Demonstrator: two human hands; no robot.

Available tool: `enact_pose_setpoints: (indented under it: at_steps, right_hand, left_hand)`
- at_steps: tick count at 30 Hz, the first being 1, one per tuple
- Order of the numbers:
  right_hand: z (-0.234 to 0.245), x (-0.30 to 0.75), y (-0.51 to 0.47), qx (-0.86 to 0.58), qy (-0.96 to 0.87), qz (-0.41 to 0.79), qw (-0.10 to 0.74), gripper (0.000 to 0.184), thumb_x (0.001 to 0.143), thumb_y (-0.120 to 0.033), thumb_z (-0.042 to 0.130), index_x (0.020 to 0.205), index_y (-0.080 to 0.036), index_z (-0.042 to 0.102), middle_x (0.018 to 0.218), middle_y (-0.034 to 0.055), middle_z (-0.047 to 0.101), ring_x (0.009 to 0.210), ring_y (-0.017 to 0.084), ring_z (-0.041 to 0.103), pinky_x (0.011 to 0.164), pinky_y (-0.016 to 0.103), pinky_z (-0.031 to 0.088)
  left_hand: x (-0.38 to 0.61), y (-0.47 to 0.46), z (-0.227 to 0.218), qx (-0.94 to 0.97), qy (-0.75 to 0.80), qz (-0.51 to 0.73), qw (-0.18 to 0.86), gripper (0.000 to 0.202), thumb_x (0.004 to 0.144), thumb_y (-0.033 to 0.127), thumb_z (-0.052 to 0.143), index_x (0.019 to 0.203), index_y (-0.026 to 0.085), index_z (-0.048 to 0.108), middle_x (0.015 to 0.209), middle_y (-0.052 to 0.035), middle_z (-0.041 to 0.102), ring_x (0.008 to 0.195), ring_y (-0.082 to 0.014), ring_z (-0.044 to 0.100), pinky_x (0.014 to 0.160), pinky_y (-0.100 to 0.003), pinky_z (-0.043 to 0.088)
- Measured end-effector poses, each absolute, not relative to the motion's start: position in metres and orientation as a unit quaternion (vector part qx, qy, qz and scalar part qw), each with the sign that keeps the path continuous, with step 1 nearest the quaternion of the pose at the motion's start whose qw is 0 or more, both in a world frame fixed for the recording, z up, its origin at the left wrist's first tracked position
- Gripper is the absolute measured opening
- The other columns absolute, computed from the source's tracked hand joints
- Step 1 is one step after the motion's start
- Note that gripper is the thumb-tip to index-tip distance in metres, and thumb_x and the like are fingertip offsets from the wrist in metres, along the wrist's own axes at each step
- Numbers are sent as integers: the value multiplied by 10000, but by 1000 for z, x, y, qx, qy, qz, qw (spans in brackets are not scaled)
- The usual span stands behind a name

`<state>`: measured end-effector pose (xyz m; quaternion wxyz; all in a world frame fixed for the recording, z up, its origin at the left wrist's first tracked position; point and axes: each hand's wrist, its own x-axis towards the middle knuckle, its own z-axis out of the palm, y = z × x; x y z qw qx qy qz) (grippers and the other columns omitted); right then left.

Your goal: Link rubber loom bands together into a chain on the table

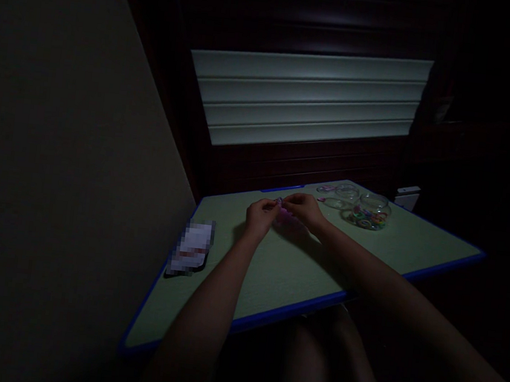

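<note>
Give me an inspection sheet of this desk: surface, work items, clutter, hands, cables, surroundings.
Surface: pale green table with blue edging, dimly lit.
Work items: small pink-purple piece held between both hands; too dark to identify. Clear glass jar of coloured small items to the right, apart from the hands.
Clutter: a second clear jar and a clear lid behind it; flat dark object with white top at the left edge.
Hands: left hand and right hand both pinch the pink-purple piece, meeting over the table's middle.
Cables: nothing seen.
Surroundings: plain wall left, slatted blind ahead, white box at the far right corner.
</note>
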<state>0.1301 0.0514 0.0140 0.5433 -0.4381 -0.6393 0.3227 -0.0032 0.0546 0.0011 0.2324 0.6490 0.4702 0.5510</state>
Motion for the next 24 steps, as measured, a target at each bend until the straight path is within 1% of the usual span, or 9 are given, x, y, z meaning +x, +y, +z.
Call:
enact_pose_setpoints:
  at_steps: [4,8,10,12,14,16,19,24]
  right_hand:
    - [13,129,51,-427,-650,335,533,212,625,-318,593,679,-113,607,595,7,582,508,76,482,514,198,377]
    - [13,127,48,-433,-665,332,510,250,649,-344,584,703,-102,610,601,22,593,506,83,491,496,197,371]
    - [15,127,45,-443,-687,273,506,262,696,-359,547,720,-108,618,637,36,608,548,98,514,522,205,378]
    - [19,127,40,-452,-715,176,504,271,748,-364,497,761,-128,628,705,48,625,619,113,535,579,218,386]
    - [22,127,35,-454,-737,85,494,268,781,-352,463,845,-151,628,788,55,629,683,122,541,633,227,387]
    - [24,127,31,-453,-750,29,481,264,793,-328,455,930,-165,611,852,63,620,722,127,539,662,231,385]
    - [23,128,31,-457,-758,-1,466,262,790,-291,468,985,-167,591,894,69,607,759,136,538,683,236,385]
    - [21,129,35,-451,-775,4,442,240,781,-273,482,959,-169,605,890,67,608,773,139,540,686,234,387]
  left_hand:
    - [-4,58,1,635,481,562,221,200,658,337,572,692,146,620,646,-22,632,634,-118,589,603,-223,464]
    - [-5,60,0,629,488,568,208,205,651,348,573,673,150,622,633,-21,632,622,-121,590,594,-220,458]
    - [-7,60,0,629,493,566,201,199,647,344,576,668,153,623,629,-21,631,621,-123,590,592,-220,454]
    - [-8,60,1,626,506,563,188,174,645,321,575,659,154,624,617,-19,628,615,-123,586,590,-218,449]
    - [-9,57,3,625,517,558,173,149,646,294,569,651,155,625,615,-18,627,612,-122,581,589,-217,442]
    - [-9,54,6,633,521,550,158,141,649,281,564,649,155,627,626,-20,630,612,-122,577,587,-216,435]
    - [-7,47,9,654,520,532,136,138,654,273,562,648,152,627,640,-26,632,610,-123,571,591,-218,425]
    - [-4,39,13,673,522,512,110,125,671,249,550,642,155,627,652,-31,637,613,-125,568,613,-225,422]
